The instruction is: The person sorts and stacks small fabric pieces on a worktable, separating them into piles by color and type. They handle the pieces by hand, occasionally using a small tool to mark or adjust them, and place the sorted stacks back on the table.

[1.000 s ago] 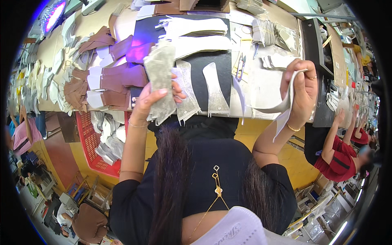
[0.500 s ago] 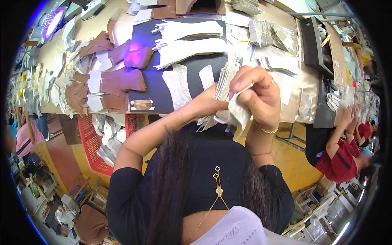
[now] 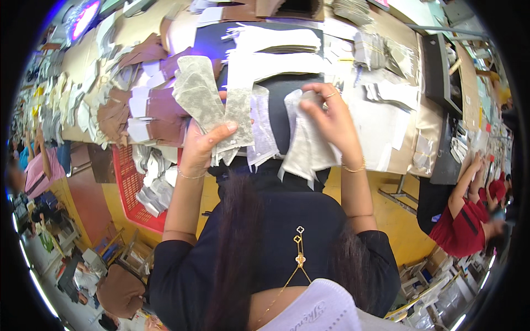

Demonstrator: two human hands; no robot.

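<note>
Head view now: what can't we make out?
Head view:
Left grip: fingers mostly hidden behind grey pieces.
Piece count there: hidden by overlap.
Right grip: contact with the pale piece blocked by its fingers.
Brown box: cut off by the top edge.
Red basket: bottom hidden by its contents.

We count the person's two hands [image 3: 207, 140], two bracelets [image 3: 354, 167], one ring [image 3: 331, 95], one necklace [image 3: 300, 259] with three charms [image 3: 297, 239], one black mat [image 3: 279, 118], two white stacks [image 3: 284, 65] across its far half, one red basket [image 3: 125, 187] and one black box [image 3: 436, 71]. The grey pieces [image 3: 197, 88] overlap too much for us to count.
</note>
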